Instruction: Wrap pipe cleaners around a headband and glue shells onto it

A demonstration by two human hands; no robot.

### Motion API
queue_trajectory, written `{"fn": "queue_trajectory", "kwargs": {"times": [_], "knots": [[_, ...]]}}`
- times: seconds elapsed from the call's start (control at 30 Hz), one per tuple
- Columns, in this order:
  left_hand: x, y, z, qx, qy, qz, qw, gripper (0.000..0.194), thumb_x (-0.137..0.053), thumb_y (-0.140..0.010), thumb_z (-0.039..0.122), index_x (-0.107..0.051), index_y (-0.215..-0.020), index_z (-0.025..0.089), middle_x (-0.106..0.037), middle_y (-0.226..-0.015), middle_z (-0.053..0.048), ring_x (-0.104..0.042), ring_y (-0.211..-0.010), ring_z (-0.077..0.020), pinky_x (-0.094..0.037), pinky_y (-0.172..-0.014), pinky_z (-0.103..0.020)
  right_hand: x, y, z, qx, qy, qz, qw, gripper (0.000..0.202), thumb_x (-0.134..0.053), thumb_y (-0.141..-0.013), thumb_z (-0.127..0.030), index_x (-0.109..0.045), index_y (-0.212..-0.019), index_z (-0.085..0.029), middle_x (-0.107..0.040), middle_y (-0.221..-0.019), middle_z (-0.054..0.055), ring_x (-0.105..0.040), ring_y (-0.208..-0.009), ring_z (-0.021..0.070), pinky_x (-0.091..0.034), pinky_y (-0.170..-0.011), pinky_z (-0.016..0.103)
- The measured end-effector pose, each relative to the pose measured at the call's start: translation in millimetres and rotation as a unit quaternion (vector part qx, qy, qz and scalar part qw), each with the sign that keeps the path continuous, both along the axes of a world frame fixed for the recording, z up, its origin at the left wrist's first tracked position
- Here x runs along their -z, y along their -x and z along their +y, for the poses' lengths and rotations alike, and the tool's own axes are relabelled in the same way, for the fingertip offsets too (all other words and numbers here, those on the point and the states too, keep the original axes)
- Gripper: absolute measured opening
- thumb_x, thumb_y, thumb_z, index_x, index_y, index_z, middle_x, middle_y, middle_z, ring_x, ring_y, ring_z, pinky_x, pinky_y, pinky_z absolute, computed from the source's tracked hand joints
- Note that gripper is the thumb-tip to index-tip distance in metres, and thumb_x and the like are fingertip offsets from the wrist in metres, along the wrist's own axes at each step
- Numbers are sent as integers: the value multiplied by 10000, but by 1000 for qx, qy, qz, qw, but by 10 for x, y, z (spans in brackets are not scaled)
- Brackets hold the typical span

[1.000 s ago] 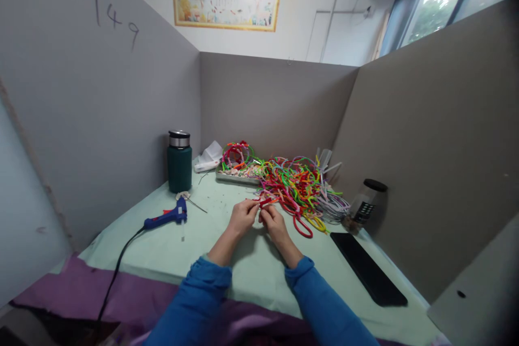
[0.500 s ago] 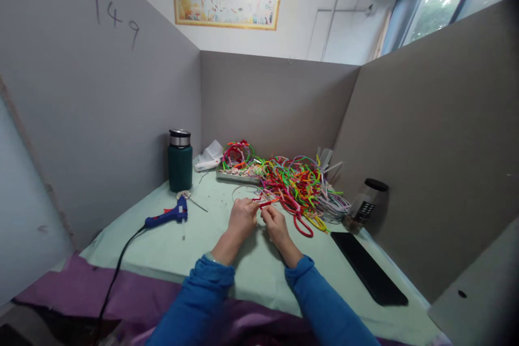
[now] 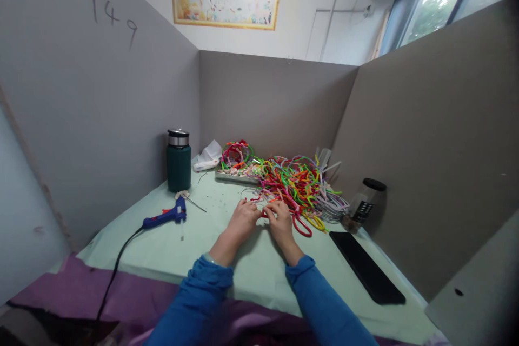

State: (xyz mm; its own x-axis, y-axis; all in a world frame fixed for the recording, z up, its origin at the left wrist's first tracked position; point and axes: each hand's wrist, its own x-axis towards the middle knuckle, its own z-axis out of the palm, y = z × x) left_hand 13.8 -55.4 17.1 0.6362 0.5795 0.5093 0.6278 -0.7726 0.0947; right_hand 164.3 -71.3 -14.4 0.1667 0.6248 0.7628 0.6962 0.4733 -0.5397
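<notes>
Close together over the pale green cloth (image 3: 259, 275) are my two hands, with a short red cord (image 3: 265, 214) between their fingertips. My left hand (image 3: 244, 220) pinches the cord's left part, and a thin loop of wire or cord shows just beyond it. On the right part of the cord, the thumb and fingers of my right hand (image 3: 279, 223) are closed. Behind and to the right lies a tangled heap of coloured cords (image 3: 292, 178). A red loop (image 3: 302, 226) from the heap rests just right of my right hand.
A blue glue gun (image 3: 166, 216) with a black cable lies at left, before a dark green bottle (image 3: 179, 165). At the back are crumpled white paper (image 3: 208, 155) and a metal tray (image 3: 237, 177). A black phone (image 3: 367, 267) and a clear jar (image 3: 364, 203) are at right.
My right hand has turned, its fingers reaching further over the red cord and hiding the orange-red end that stuck out before. The view has shifted slightly.
</notes>
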Motion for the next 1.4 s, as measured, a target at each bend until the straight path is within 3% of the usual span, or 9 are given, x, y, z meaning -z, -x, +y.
{"fn": "queue_trajectory", "kwargs": {"times": [0.1,0.3,0.4,0.57,0.67,0.77,0.93,1.2,1.4], "knots": [[9,-15,-4,-2,8,-17,1000,170,-498,-843,131,-661,-842,180,-645,-800,-85,-552,-846,-204,-341,-832,-349,36,-35,40,1,20,15,1000,221,-532,-839,-338,-655,-714,-203,-595,-774,51,-515,-773,200,-393,-730,331],[26,-25,-30,16,8,-33,999,252,-513,-819,119,-606,-1039,201,-650,-875,-68,-558,-883,-202,-350,-833,-338,100,-61,101,-11,39,28,999,255,-507,-851,-359,-664,-729,-199,-610,-774,51,-515,-766,196,-392,-717,322],[39,-26,-19,25,3,-37,999,223,-496,-840,138,-651,-976,224,-650,-830,-62,-563,-844,-194,-351,-818,-334,88,-52,97,1,29,23,999,262,-490,-865,-359,-676,-775,-199,-611,-812,60,-515,-803,203,-391,-755,339],[52,-18,25,-24,-6,-79,997,209,-478,-874,172,-682,-891,214,-659,-802,-68,-569,-815,-189,-353,-774,-322,-30,0,-13,65,-31,22,997,252,-474,-882,-355,-656,-968,-202,-584,-988,88,-486,-966,230,-366,-868,390],[58,-6,45,-71,-6,-140,988,191,-490,-877,195,-676,-916,200,-667,-814,-68,-577,-817,-190,-366,-756,-313,-76,53,-86,25,-42,36,998,248,-422,-909,-323,-632,-867,-198,-590,-891,72,-518,-874,208,-395,-813,354],[59,0,56,-94,4,-188,978,163,-513,-868,204,-669,-910,187,-674,-822,-65,-589,-822,-185,-386,-761,-303,-62,116,-110,-56,13,32,998,279,-397,-919,-298,-610,-768,-200,-584,-738,40,-530,-709,180,-411,-686,302],[52,-9,60,-89,18,-231,969,143,-519,-855,178,-657,-885,154,-683,-841,-68,-598,-804,-175,-412,-763,-282,11,167,-48,-140,37,35,989,225,-437,-884,-246,-635,-980,-201,-633,-948,67,-568,-890,193,-431,-791,312],[53,-30,57,-93,82,-241,963,185,-483,-862,194,-661,-831,157,-676,-788,-50,-593,-712,-144,-409,-680,-236,65,162,-2,-166,76,17,983,210,-480,-823,-178,-609,-989,-192,-564,-898,47,-542,-774,164,-449,-673,274],[15,-35,52,-60,159,-262,950,211,-478,-850,182,-689,-851,167,-704,-809,-36,-614,-725,-133,-424,-677,-215,82,162,29,-127,69,11,989,106,-506,-803,-188,-600,-853,-188,-543,-822,27,-508,-700,155,-423,-646,278]]}}
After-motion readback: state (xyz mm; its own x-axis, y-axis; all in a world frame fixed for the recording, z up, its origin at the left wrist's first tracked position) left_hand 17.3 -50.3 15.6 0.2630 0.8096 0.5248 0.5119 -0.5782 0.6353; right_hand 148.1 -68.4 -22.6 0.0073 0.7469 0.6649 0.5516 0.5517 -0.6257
